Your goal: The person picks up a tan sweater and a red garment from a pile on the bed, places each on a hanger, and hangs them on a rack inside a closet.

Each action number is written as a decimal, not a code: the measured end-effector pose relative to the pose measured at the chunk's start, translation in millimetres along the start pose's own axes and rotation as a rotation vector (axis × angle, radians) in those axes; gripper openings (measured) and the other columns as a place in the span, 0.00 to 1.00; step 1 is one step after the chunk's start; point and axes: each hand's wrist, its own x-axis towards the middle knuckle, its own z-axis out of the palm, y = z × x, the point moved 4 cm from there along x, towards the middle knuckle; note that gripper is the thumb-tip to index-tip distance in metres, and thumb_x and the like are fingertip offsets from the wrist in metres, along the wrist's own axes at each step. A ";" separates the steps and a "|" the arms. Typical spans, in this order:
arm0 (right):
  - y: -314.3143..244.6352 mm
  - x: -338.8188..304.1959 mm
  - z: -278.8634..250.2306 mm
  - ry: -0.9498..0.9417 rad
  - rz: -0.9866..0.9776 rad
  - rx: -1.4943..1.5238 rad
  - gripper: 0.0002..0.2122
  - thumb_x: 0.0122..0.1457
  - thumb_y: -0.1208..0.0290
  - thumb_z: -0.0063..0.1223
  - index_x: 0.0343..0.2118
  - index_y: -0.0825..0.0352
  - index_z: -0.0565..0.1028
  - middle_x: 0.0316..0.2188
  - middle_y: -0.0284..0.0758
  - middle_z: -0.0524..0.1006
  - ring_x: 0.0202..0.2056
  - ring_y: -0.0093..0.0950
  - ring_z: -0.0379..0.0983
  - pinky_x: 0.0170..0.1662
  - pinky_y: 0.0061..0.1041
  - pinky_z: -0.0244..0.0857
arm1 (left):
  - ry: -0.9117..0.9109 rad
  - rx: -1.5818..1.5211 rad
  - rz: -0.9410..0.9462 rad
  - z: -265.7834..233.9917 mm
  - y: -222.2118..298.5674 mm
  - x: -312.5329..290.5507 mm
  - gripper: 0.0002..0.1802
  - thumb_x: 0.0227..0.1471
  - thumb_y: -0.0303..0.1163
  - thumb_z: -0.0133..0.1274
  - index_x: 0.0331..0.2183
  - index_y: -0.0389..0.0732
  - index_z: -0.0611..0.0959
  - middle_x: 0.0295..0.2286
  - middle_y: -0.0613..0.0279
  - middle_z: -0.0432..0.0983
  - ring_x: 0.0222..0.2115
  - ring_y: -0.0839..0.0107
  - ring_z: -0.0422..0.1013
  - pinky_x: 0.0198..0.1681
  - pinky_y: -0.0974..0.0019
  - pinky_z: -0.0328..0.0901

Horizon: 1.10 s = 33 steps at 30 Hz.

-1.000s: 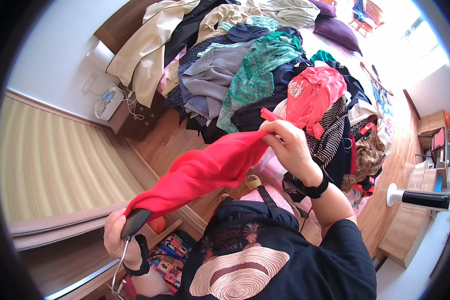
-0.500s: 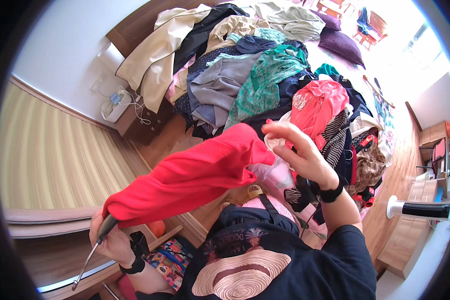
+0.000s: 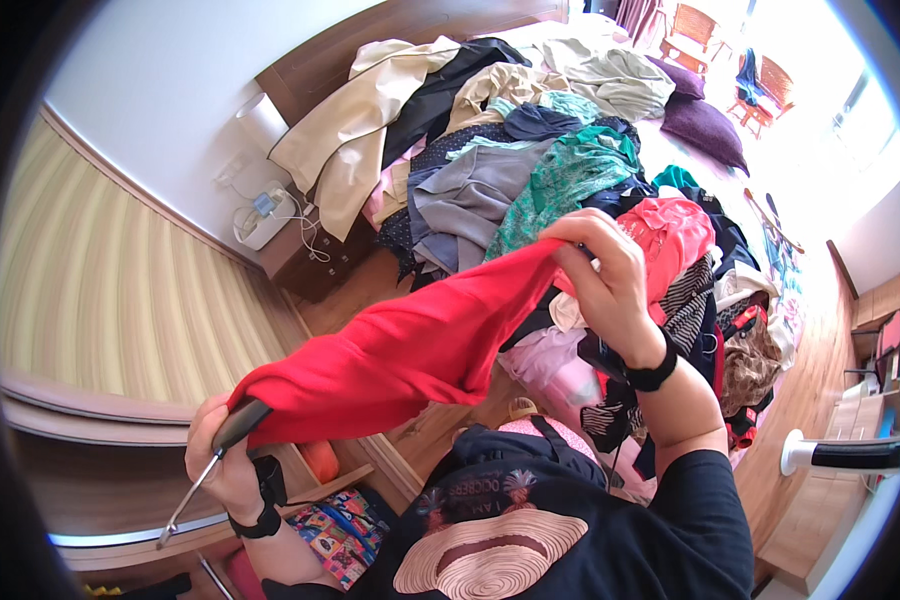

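Observation:
A red knitted garment (image 3: 400, 345) stretches between my two hands, over the floor in front of me. At its lower left end a dark grey hanger (image 3: 241, 424) pokes out, its metal hook pointing down and away from the cloth. My left hand (image 3: 216, 462) is closed around the hanger beside the garment's edge. The rest of the hanger is hidden by the cloth. My right hand (image 3: 607, 285) pinches the garment's upper right end between thumb and fingers. Behind that hand lies a coral-red top (image 3: 670, 240) on the clothes pile.
A large heap of clothes (image 3: 480, 190) covers the bed. To the left stand a dark nightstand (image 3: 320, 262) with a white cable box and a striped wardrobe door (image 3: 140, 290). A patterned bag (image 3: 340, 535) sits by my left forearm. A white-and-black upright appliance (image 3: 850, 453) is on the right.
My right hand has gone from fingers apart beside the garment to pinching its end, now drawn higher and to the right. My left hand still holds the hanger. The view has shifted slightly.

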 end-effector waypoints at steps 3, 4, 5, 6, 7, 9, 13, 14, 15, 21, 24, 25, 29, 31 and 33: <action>-12.0 -6.7 -6.7 0.103 -0.023 -0.030 0.06 0.49 0.83 0.50 0.31 0.69 0.73 0.27 0.40 0.73 0.31 0.36 0.71 0.35 0.27 0.65 | 0.083 -0.057 -0.034 -1.7 -0.2 -3.5 0.14 0.45 0.18 0.56 0.38 0.33 0.75 0.36 0.47 0.74 0.36 0.62 0.71 0.43 0.63 0.65; -5.8 -11.3 -6.3 0.113 0.021 -0.032 0.06 0.49 0.82 0.50 0.31 0.69 0.73 0.27 0.40 0.73 0.32 0.37 0.71 0.36 0.28 0.65 | 0.098 -0.120 -0.038 -2.5 0.6 -3.6 0.13 0.46 0.17 0.55 0.38 0.32 0.76 0.37 0.49 0.74 0.37 0.64 0.70 0.44 0.64 0.64; 5.9 -17.8 -3.1 0.007 0.069 -0.074 0.06 0.49 0.82 0.51 0.31 0.69 0.74 0.27 0.39 0.73 0.33 0.38 0.70 0.38 0.29 0.64 | 0.103 -0.129 -0.035 1.4 -0.2 -1.4 0.13 0.46 0.17 0.55 0.38 0.32 0.76 0.37 0.49 0.74 0.37 0.64 0.70 0.44 0.64 0.64; 17.0 -23.2 2.2 -0.104 0.115 -0.106 0.06 0.48 0.81 0.51 0.31 0.69 0.74 0.27 0.39 0.73 0.34 0.39 0.70 0.39 0.30 0.64 | 0.115 -0.052 -0.003 3.1 2.2 0.2 0.14 0.43 0.17 0.56 0.37 0.33 0.76 0.35 0.48 0.75 0.36 0.61 0.72 0.43 0.64 0.66; 21.5 -27.7 6.5 -0.249 0.137 -0.113 0.08 0.48 0.80 0.52 0.33 0.68 0.74 0.31 0.40 0.73 0.38 0.40 0.69 0.42 0.32 0.63 | 0.127 0.025 0.028 5.6 5.0 2.6 0.15 0.40 0.18 0.58 0.36 0.35 0.76 0.34 0.47 0.76 0.34 0.59 0.73 0.41 0.64 0.67; -1.4 -14.5 6.2 -0.160 0.078 -0.121 0.09 0.48 0.80 0.53 0.34 0.68 0.74 0.34 0.41 0.73 0.39 0.41 0.69 0.43 0.32 0.63 | 0.115 0.044 0.059 12.3 12.1 10.0 0.15 0.40 0.18 0.58 0.35 0.34 0.76 0.33 0.47 0.76 0.34 0.58 0.73 0.40 0.64 0.67; -58.4 10.6 16.7 -0.201 -0.285 -0.149 0.17 0.44 0.77 0.57 0.40 0.66 0.72 0.37 0.40 0.72 0.41 0.39 0.69 0.44 0.34 0.63 | 0.054 0.040 0.100 25.8 27.4 26.0 0.14 0.41 0.18 0.57 0.35 0.34 0.77 0.33 0.47 0.75 0.34 0.59 0.73 0.40 0.64 0.67; -69.9 14.6 23.9 -0.265 -0.360 -0.159 0.17 0.43 0.76 0.58 0.39 0.66 0.72 0.36 0.39 0.72 0.40 0.39 0.69 0.44 0.34 0.64 | 0.008 0.029 0.126 29.7 30.9 30.4 0.14 0.42 0.19 0.58 0.35 0.33 0.77 0.34 0.47 0.75 0.35 0.61 0.72 0.42 0.64 0.66; -68.9 15.8 26.4 -0.260 -0.361 -0.165 0.17 0.43 0.76 0.58 0.39 0.66 0.72 0.36 0.39 0.72 0.40 0.39 0.69 0.44 0.34 0.64 | 0.004 0.000 0.128 32.7 28.8 31.2 0.14 0.42 0.20 0.58 0.35 0.34 0.77 0.34 0.48 0.75 0.35 0.60 0.72 0.42 0.64 0.66; -31.4 5.9 44.2 -0.439 -0.283 -0.071 0.14 0.41 0.75 0.57 0.33 0.66 0.70 0.26 0.37 0.72 0.31 0.37 0.71 0.33 0.31 0.67 | -0.164 -0.140 -0.024 41.5 44.7 42.2 0.17 0.38 0.15 0.55 0.36 0.33 0.78 0.34 0.48 0.76 0.36 0.60 0.73 0.41 0.64 0.67; -26.3 -2.0 42.8 -0.471 -0.262 -0.070 0.13 0.40 0.76 0.57 0.33 0.66 0.71 0.26 0.37 0.72 0.31 0.37 0.71 0.33 0.31 0.66 | -0.381 -0.745 -0.490 40.0 16.9 32.9 0.23 0.43 0.24 0.61 0.42 0.29 0.75 0.36 0.53 0.76 0.40 0.66 0.72 0.46 0.66 0.66; -27.5 -4.5 44.6 -0.479 -0.251 -0.077 0.14 0.39 0.76 0.57 0.32 0.66 0.71 0.25 0.36 0.72 0.31 0.36 0.71 0.33 0.31 0.66 | -0.435 -0.811 -0.531 37.7 14.3 36.5 0.22 0.45 0.27 0.60 0.43 0.29 0.75 0.36 0.53 0.76 0.40 0.67 0.72 0.45 0.66 0.66; -35.3 -8.2 48.1 -0.451 -0.322 -0.089 0.13 0.35 0.76 0.59 0.29 0.67 0.73 0.24 0.35 0.73 0.29 0.34 0.72 0.32 0.29 0.67 | -0.691 -0.452 -0.537 55.3 24.4 49.3 0.15 0.48 0.28 0.56 0.40 0.34 0.77 0.32 0.57 0.77 0.33 0.72 0.74 0.40 0.70 0.68; -33.0 -9.9 46.5 -0.464 -0.315 -0.102 0.13 0.35 0.77 0.59 0.29 0.66 0.73 0.24 0.35 0.73 0.28 0.34 0.72 0.32 0.29 0.67 | -0.806 -0.293 -0.488 73.8 32.3 56.5 0.11 0.46 0.24 0.56 0.36 0.35 0.80 0.31 0.55 0.77 0.31 0.72 0.75 0.36 0.71 0.68; -30.6 -11.8 45.4 -0.459 -0.320 -0.106 0.13 0.35 0.77 0.59 0.29 0.66 0.73 0.23 0.35 0.72 0.28 0.34 0.72 0.32 0.29 0.66 | -0.872 -0.232 -0.414 78.6 32.4 59.1 0.12 0.46 0.24 0.56 0.36 0.35 0.80 0.30 0.54 0.77 0.30 0.70 0.75 0.34 0.70 0.68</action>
